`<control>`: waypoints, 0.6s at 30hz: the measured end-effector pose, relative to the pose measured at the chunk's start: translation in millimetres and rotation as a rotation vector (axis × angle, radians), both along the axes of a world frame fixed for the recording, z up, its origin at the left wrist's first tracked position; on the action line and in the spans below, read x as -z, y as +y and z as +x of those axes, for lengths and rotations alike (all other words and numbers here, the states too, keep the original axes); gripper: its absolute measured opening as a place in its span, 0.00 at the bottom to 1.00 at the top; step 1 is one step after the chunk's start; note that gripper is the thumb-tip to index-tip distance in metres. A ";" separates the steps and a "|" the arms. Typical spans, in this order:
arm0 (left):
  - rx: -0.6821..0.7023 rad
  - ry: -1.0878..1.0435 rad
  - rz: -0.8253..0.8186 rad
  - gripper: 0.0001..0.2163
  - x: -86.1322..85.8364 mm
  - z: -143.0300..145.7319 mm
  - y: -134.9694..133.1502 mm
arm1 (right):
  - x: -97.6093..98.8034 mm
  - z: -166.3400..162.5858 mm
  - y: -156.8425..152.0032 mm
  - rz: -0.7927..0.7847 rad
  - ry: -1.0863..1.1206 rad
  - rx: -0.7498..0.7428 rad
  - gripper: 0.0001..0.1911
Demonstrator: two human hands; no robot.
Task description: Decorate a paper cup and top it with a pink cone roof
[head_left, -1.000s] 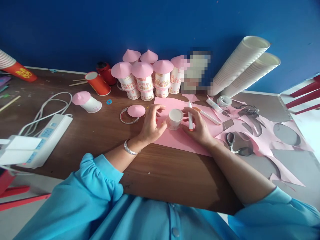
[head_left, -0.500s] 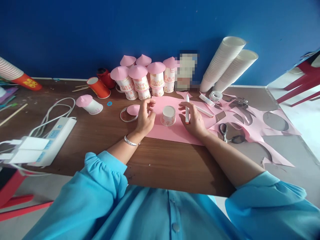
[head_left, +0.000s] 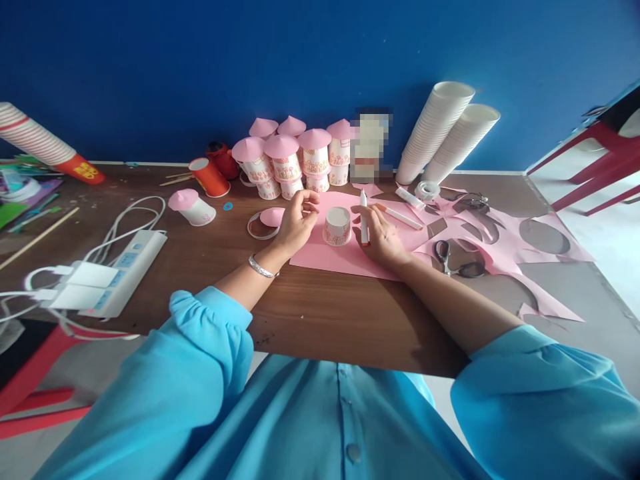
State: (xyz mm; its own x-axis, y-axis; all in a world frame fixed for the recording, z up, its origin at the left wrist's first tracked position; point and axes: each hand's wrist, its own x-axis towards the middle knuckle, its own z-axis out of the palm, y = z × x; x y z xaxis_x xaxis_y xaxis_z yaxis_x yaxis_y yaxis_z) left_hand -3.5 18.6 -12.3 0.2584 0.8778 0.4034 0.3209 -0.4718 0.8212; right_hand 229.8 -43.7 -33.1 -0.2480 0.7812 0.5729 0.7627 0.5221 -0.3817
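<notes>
An upside-down paper cup with red drawings round its side stands on a sheet of pink paper. Just left of it is my left hand, fingers curved and apart with nothing in them. My right hand, close on the cup's right side, grips a white marker held upright with its red tip upward. Another white marker lies on the paper beyond that hand. A pink paper cone and a roll of tape lie behind my left hand.
Several decorated cup towers with pink roofs stand by the blue wall. Tall stacks of paper cups lean at the right. Scissors lie among pink scraps. On the left are a roofed cup and a power strip.
My right hand and its marker have come a little closer to the cup. The cup stays in its place, and the camera view has shifted slightly.
</notes>
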 end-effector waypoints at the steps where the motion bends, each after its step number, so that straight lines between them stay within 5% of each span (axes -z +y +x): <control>1: 0.046 0.014 -0.020 0.14 -2.4 -1.6 0.4 | 0.5 -0.2 -0.5 -0.007 -0.024 0.007 0.22; 6: 0.158 0.093 -0.042 0.17 -8.3 -14.0 -2.7 | 2.5 0.0 -0.8 -0.013 -0.066 0.049 0.24; 18: 0.022 0.701 0.288 0.13 1.2 -35.7 -28.6 | -5.2 22.2 -12.7 0.033 -0.048 -0.035 0.26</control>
